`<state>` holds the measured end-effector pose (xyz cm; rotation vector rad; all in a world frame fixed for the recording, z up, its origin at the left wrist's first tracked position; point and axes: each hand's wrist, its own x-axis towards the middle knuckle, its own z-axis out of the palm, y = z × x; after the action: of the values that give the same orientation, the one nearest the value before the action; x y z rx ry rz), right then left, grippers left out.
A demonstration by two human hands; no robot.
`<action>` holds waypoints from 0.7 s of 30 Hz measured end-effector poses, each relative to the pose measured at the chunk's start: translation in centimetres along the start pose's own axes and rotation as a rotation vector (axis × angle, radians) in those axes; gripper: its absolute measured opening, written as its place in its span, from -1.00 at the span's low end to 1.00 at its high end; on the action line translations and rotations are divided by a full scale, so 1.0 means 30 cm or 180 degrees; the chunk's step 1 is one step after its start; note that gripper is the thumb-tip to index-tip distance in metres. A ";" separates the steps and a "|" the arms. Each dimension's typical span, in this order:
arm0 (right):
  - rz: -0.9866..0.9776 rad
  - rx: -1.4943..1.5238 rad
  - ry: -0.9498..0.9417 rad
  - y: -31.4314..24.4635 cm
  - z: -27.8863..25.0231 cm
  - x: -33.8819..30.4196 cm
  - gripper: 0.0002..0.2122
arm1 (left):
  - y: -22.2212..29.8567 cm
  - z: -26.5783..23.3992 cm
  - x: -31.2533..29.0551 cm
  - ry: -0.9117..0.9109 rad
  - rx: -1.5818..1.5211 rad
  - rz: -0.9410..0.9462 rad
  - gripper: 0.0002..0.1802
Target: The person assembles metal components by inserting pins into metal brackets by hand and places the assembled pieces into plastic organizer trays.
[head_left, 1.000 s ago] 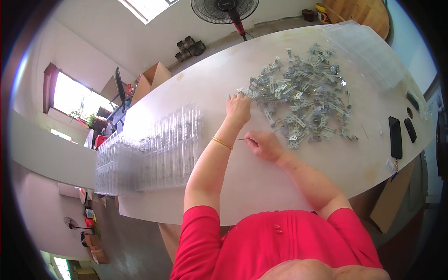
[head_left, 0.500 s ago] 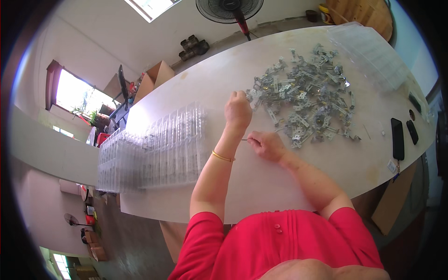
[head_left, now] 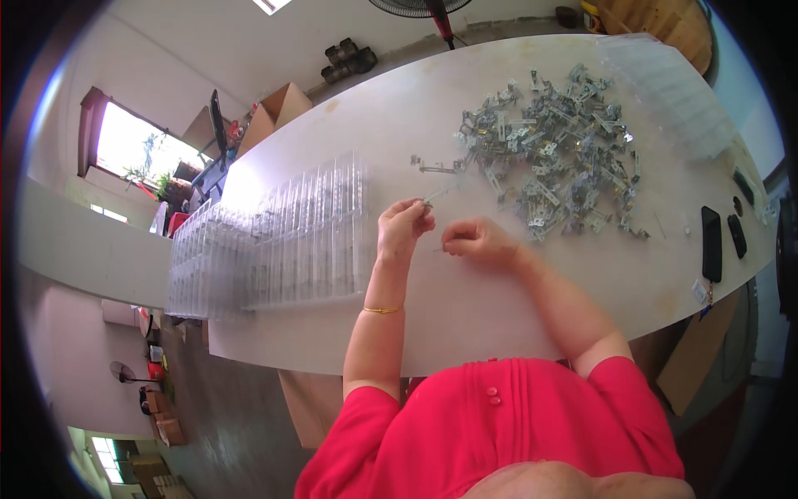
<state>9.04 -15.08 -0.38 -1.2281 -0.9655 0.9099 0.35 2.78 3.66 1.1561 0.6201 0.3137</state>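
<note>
My left hand point(head_left: 403, 229) pinches a small silvery metal bracket point(head_left: 440, 193), which sticks out up and right past the fingertips. Just to its right, my right hand point(head_left: 480, 241) is closed, thumb against fingers. A thin dark pin-like tip point(head_left: 438, 249) pokes out of this pinch toward the left; the rest of it is hidden in the fingers. Beyond the hands lies a big heap of metal brackets point(head_left: 549, 195). A loose metal bracket point(head_left: 439, 169) lies apart at the heap's left side.
Clear plastic compartment trays point(head_left: 312, 224) stand left of my hands on the pale table point(head_left: 399, 100). More clear trays point(head_left: 665, 96) lie at the far right. A black phone point(head_left: 711, 243) and small dark objects rest by the right edge. Beyond the table stands a fan point(head_left: 440, 21).
My left hand has drawn back from the heap's left edge toward me, and a bracket now shows in its fingers. The right hand stays nearly in place. The view has shifted slightly.
</note>
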 end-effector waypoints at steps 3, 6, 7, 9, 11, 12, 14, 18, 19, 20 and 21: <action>0.0318 0.0871 -0.0398 -0.057 -0.047 -0.012 -0.91 | -0.027 -0.043 -0.043 0.0235 0.0339 0.0099 -0.79; 0.0329 0.1350 -0.0428 -0.049 -0.067 -0.017 -0.90 | -0.042 -0.069 -0.092 0.0247 0.0518 0.0046 -0.77; 0.0264 0.1520 -0.0343 -0.052 -0.067 -0.017 -0.89 | -0.047 -0.077 -0.105 0.0276 0.0507 0.0028 -0.77; 0.0341 0.1505 -0.0159 -0.051 -0.066 -0.013 -0.89 | -0.052 -0.080 -0.132 0.0403 0.1212 0.0054 -0.79; 0.0210 0.1752 0.0181 -0.059 -0.061 -0.004 -0.91 | -0.038 -0.064 -0.154 0.0529 0.1854 0.0002 -0.79; 0.0132 0.1828 0.0276 -0.055 -0.059 0.009 -0.93 | -0.030 -0.059 -0.165 0.0655 0.2508 -0.0023 -0.80; 0.0129 0.1830 0.0366 -0.033 -0.064 0.011 -0.92 | -0.072 -0.051 -0.169 0.0938 0.3605 0.0698 -0.80; 0.0128 0.1733 0.0542 -0.021 -0.058 0.015 -0.91 | -0.163 -0.052 -0.104 0.0583 0.4525 0.2561 -0.80; 0.0080 0.1693 0.0706 -0.006 -0.066 0.010 -0.92 | -0.162 -0.006 -0.113 0.0534 0.4389 0.2595 -0.78; 0.0086 0.1676 0.0594 -0.001 -0.066 0.011 -0.92 | -0.156 0.037 -0.133 0.0500 0.4261 0.2634 -0.76; 0.0035 0.1710 0.0720 -0.004 -0.061 0.010 -0.93 | -0.169 0.052 -0.128 0.0475 0.4271 0.2724 -0.73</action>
<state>10.87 -15.42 -0.37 -0.8515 -0.4870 0.9379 -2.16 -2.40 0.54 2.7144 0.3867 0.7595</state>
